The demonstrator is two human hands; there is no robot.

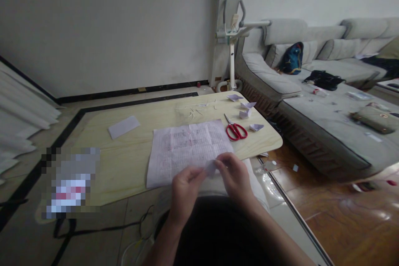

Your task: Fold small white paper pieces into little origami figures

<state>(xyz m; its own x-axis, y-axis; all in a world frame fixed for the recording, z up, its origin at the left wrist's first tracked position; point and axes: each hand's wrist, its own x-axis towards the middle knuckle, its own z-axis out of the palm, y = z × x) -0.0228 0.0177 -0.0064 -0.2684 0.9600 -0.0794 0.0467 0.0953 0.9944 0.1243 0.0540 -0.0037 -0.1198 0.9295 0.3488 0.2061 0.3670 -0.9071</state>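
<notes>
Between my two hands is a small piece of folded white paper (211,168), a little blurred. My left hand (186,187) pinches it from the left, and my right hand (232,174) grips its right side. Both hands are over the near edge of a large creased sheet (190,145) with writing on it. Red-handled scissors (236,131) lie to the right of that sheet, blades pointing away from me. Several small folded paper shapes (256,127) stand along the table's right end.
The pale wooden table (146,118) also holds a folded white paper (124,127) and thin paper strips (195,112). A pixelated patch covers the left end. To the right stands a grey sofa (333,124) with a blue backpack (292,59); exercise equipment (232,58) stands behind the table.
</notes>
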